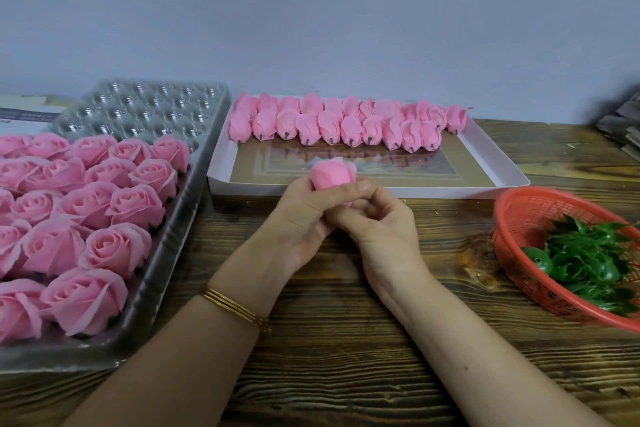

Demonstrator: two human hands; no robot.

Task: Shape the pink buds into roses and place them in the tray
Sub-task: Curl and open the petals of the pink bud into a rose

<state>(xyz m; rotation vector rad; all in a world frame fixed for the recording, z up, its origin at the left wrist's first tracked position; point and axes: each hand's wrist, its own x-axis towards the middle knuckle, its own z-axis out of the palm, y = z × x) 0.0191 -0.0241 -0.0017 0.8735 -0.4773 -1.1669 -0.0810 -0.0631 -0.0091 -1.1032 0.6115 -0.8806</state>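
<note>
**One bud in hand, petals at risk**

Close to me, both hands meet over the wooden table (346, 340): the left hand (298, 218) is wrapped around a pink bud (332, 177), and the right hand (381, 222) pinches it at the base. Squeeze too hard and those thin petals will likely crease or tear. To the left, the clear tray (173, 253) holds finished roses (117, 250), with empty cups farther back. Beyond, unshaped buds (346, 125) line a white box (485, 156). A red basket (519, 215) of green leaves sits right.
</note>
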